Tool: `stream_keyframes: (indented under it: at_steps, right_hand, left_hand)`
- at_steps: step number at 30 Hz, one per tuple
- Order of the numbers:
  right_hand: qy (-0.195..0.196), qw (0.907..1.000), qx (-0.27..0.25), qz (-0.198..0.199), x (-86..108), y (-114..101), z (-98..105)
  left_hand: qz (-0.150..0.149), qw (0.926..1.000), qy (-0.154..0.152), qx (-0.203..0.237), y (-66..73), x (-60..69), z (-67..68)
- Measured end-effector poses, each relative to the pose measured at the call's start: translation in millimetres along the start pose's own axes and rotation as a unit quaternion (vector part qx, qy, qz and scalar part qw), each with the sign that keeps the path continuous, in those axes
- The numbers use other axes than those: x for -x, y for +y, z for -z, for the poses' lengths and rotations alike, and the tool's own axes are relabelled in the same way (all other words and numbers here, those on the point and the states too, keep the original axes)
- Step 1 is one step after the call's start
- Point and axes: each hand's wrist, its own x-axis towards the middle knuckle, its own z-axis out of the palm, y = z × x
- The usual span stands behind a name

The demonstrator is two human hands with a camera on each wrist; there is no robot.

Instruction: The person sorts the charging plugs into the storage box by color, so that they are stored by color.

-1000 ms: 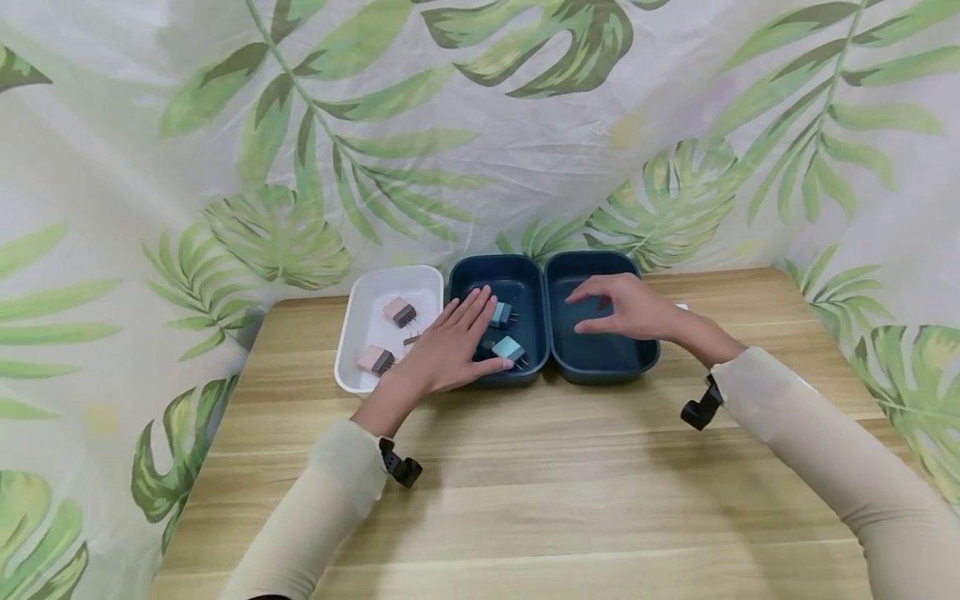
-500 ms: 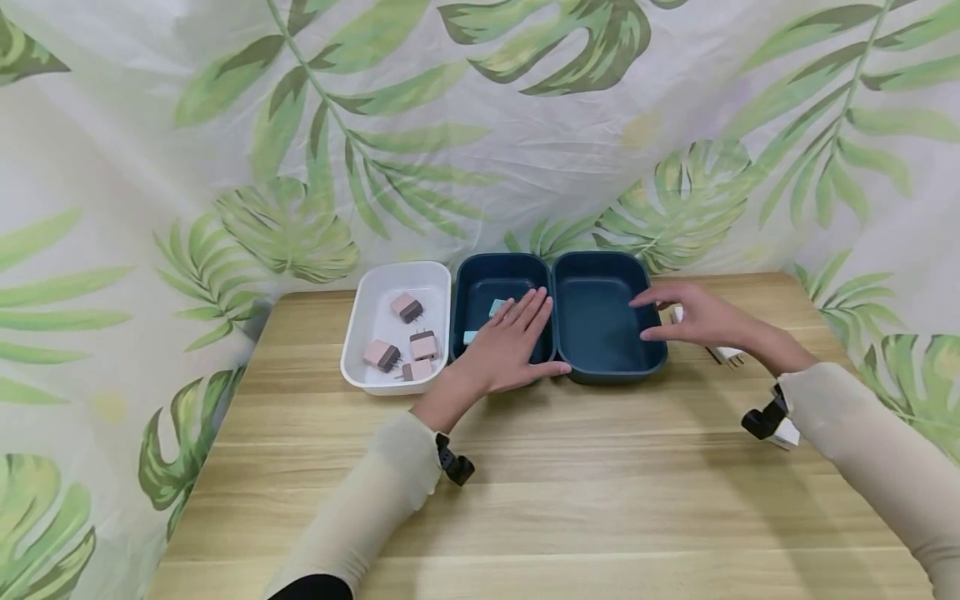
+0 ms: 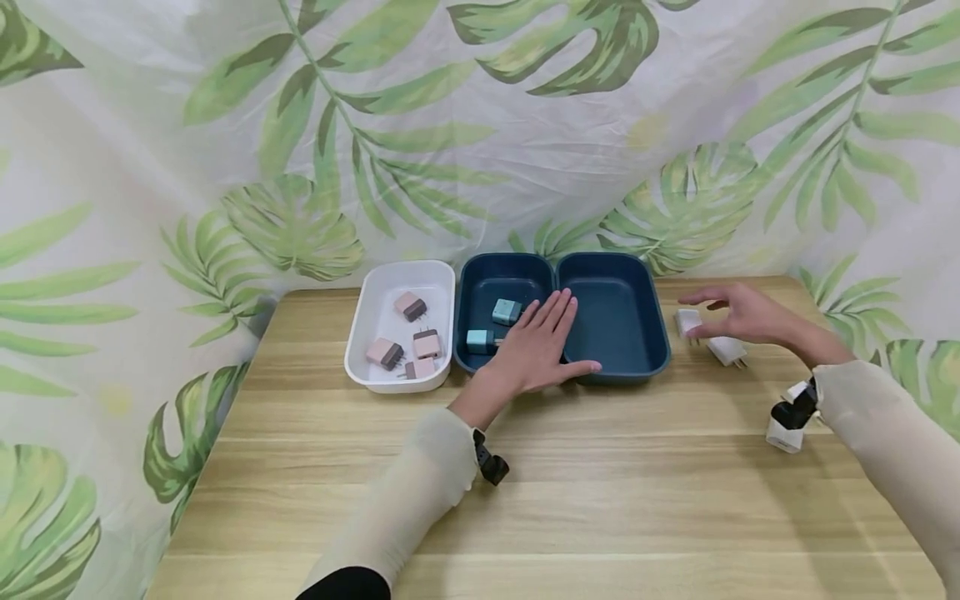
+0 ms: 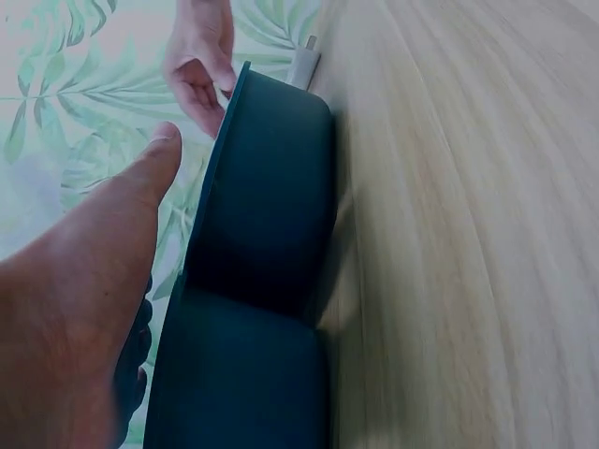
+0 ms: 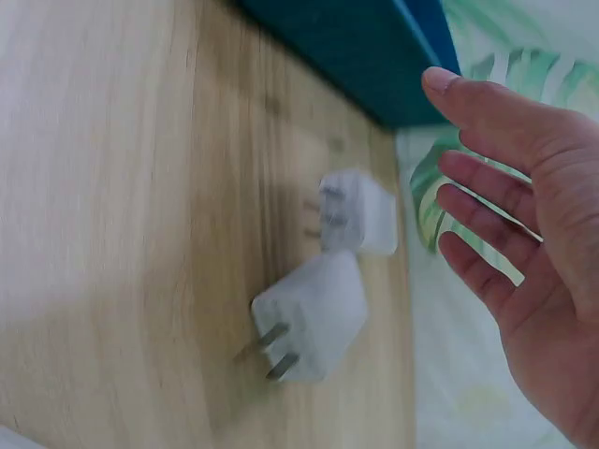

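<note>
My right hand [image 3: 750,315] hovers over two white plug adapters right of the boxes, holding nothing; thumb and fingers are apart. In the right wrist view, one white adapter [image 5: 318,318] lies with its prongs out and a second [image 5: 360,213] is beside it, both left of the hand [image 5: 552,234]. My left hand [image 3: 534,343], fingers extended, is above the adjoining walls of the two dark blue boxes and holds nothing. Two teal adapters [image 3: 507,312] [image 3: 480,341] lie in the left blue box [image 3: 465,287]. The right blue box [image 3: 611,312] has nothing visible inside.
A white box [image 3: 356,337] at the left holds several pink and brown adapters [image 3: 385,353]. Another white adapter [image 3: 784,436] stands under the right wrist, with one more partly hidden behind the wrist camera. A leaf-patterned cloth [image 3: 420,150] hangs behind the wooden table [image 3: 637,483].
My right hand has moved right, from over the right blue box to the white adapters. My left hand has shifted right, uncovering the teal adapters and pink ones.
</note>
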Motion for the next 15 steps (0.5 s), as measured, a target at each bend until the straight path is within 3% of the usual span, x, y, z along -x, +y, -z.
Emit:
stream_keyframes:
  at_steps: [8, 15]
  right_hand:
    - [-0.027, 0.9980, -0.005, -0.057, 3.4, 23.9, -5.6]
    - [-0.017, 0.9983, -0.013, -0.053, 0.3, 35.8, -11.2]
  left_hand:
    - [0.017, 0.9997, 0.000, -0.016, 5.0, -10.4, -2.4]
    - [0.030, 0.9991, -0.011, -0.029, 5.3, -12.0, -2.6]
